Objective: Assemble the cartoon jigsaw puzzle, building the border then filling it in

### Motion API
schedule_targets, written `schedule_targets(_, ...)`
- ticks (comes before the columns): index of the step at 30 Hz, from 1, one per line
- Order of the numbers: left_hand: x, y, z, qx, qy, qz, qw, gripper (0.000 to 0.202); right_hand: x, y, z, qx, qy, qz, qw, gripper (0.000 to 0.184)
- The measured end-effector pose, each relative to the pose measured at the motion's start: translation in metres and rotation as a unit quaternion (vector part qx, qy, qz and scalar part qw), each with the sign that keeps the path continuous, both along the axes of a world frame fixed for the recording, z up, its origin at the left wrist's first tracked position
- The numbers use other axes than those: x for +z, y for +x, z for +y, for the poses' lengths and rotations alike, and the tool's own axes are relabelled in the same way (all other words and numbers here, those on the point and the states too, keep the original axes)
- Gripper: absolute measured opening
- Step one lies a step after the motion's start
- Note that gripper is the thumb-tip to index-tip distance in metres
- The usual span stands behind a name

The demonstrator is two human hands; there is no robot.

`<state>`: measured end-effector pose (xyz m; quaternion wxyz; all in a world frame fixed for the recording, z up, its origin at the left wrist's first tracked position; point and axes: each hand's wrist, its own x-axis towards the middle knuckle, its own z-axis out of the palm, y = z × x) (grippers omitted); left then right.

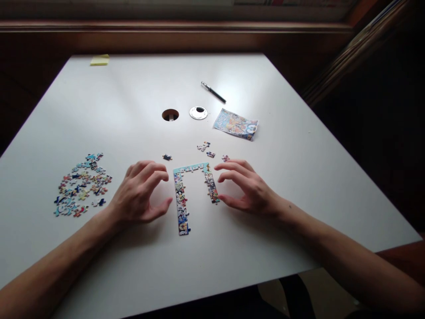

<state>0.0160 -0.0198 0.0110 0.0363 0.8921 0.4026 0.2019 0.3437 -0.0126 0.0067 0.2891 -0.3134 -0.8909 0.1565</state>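
A partly joined jigsaw puzzle frame (181,199) lies flat on the white table, made of a top edge, a long left side and a shorter right side. My left hand (141,192) is beside its left side, fingers curved and apart, holding nothing. On the other side, my right hand (245,188) curves with spread fingers, its tips at or close to the right strip; whether they touch I cannot tell. Just above the frame lie a dark loose puzzle piece (167,157) and a reddish piece (226,158) near my right fingertips.
A heap of loose puzzle pieces (83,186) spreads at the left. Several more pieces (203,146) lie above the frame. Farther back are a picture sheet (236,124), a pen (213,92), a round metal cover (198,113), a table hole (170,115) and yellow sticky notes (99,60).
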Motion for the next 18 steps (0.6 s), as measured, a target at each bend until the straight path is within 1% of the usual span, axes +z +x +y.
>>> schedule_targets(3,0.001,0.009,-0.013,-0.034,-0.047,0.01,0.998,0.069,-0.002,-0.001,0.003,0.026,-0.026,-0.06,0.998,0.046)
schedule_targets(5,0.0,0.013,-0.017,-0.048,-0.069,0.013,0.996,0.08,-0.004,-0.002,0.004,0.032,-0.046,-0.077,0.995,0.051)
schedule_targets(8,-0.003,0.016,-0.019,-0.057,-0.088,0.018,0.994,0.084,-0.006,-0.003,0.004,0.028,-0.056,-0.074,0.995,0.047)
schedule_targets(12,-0.004,0.016,-0.018,-0.068,-0.094,0.025,0.993,0.081,-0.006,-0.003,0.003,0.033,-0.043,-0.062,0.997,0.044)
schedule_targets(18,-0.003,0.018,-0.018,-0.063,-0.095,0.024,0.993,0.083,-0.007,-0.005,0.003,0.032,-0.033,-0.061,0.997,0.045)
